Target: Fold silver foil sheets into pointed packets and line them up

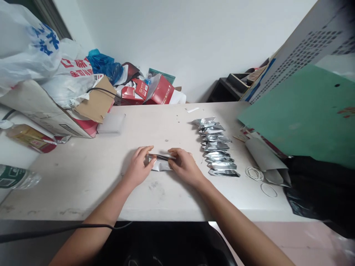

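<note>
Head view, only one I've got. Both hands are on one small silver foil pouch (160, 163) lying flat on the off-white tabletop (91, 170), centre front. Left hand (138, 165) is curled, thumb and fingers pinching the pouch's left end. Right hand (183, 165) is curled the same way, pinching the right end and top edge. Neither hand is open; both have hold of the same pouch.

Progress, my read: the overlapping row of silver foil pouches (216, 147) just right of the hands looks like finished pieces, and the one in hand is mid-work along its top edge. I can't see a supply of unworked pouches, so I can't tell how much is left.

Counts:
- pouch in hand: 1
- row pouches: roughly 10–11; overlap makes an exact count unsure
- white rubber bands (254, 173) on the table right of the row: one small bunch, plus a single loop (268, 190) near it
- grey paper bag (266, 159) lying beside them: 1
- green board (307, 114) leaning at right: 1
- clear plastic bottle (16, 177) at far left: 1
</note>
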Demonstrator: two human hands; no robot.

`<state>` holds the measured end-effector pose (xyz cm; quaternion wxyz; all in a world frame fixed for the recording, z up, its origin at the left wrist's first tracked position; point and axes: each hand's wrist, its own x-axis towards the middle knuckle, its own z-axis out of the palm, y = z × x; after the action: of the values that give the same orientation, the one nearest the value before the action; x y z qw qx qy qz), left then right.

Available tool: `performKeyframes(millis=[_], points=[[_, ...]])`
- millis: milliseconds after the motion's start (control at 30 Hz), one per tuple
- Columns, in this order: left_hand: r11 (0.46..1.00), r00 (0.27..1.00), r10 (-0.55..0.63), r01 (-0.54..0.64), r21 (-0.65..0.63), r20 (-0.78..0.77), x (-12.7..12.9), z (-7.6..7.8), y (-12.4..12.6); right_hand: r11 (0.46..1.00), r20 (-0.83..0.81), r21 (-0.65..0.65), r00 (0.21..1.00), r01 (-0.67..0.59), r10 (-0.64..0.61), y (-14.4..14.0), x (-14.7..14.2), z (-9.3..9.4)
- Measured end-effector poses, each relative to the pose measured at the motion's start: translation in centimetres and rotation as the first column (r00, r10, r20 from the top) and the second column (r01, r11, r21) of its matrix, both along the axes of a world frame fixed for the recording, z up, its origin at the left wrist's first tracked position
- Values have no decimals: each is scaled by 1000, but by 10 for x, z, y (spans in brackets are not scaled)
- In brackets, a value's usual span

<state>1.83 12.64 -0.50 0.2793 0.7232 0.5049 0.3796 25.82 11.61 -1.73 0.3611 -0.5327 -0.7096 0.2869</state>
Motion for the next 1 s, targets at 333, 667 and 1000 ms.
performKeyframes(millis=[333,667,1000], points=[[949,874,72,88,-303,480,-2,-3,38,965,-561,-209,828,-155,12,36,-6,6],[944,837,101,90,-317,538,-1,-1,33,961,-643,-248,763,-123,-68,31,3,2],[949,814,182,2,-317,552,-1,0,38,952,-627,-278,776,-131,-77,32,7,5]])
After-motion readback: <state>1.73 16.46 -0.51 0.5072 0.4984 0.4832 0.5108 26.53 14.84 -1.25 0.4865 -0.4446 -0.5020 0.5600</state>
